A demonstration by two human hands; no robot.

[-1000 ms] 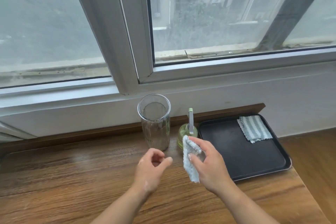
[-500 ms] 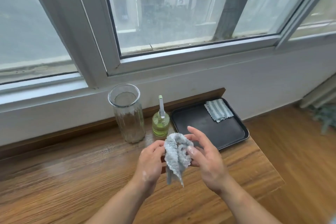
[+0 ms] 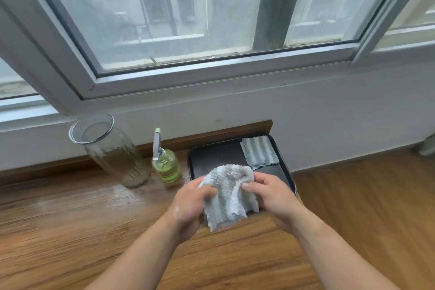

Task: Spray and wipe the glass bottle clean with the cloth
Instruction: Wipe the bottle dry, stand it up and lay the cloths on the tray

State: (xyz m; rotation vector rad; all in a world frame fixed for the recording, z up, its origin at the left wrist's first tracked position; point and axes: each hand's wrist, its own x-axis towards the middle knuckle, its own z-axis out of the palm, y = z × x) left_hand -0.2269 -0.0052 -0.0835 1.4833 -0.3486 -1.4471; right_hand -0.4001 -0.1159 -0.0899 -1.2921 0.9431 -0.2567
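Observation:
A tall clear ribbed glass bottle (image 3: 110, 150) stands upright and open-topped at the back left of the wooden table. To its right stands a small green spray bottle (image 3: 166, 166) with a grey nozzle. I hold a fluffy grey-white cloth (image 3: 229, 198) above the table's near right part, in front of the tray. My left hand (image 3: 190, 207) grips its left side and my right hand (image 3: 270, 195) grips its right side. Both hands are well apart from the glass bottle.
A black tray (image 3: 211, 160) lies at the table's back right, holding a folded grey-striped cloth (image 3: 259, 152) in its far corner. The wooden table (image 3: 70, 231) ends just right of the tray. A white wall and window frame (image 3: 211, 77) rise behind.
My left hand came over and took the cloth alongside my right hand. The cloth is now spread wider between both hands. The view swung to the right.

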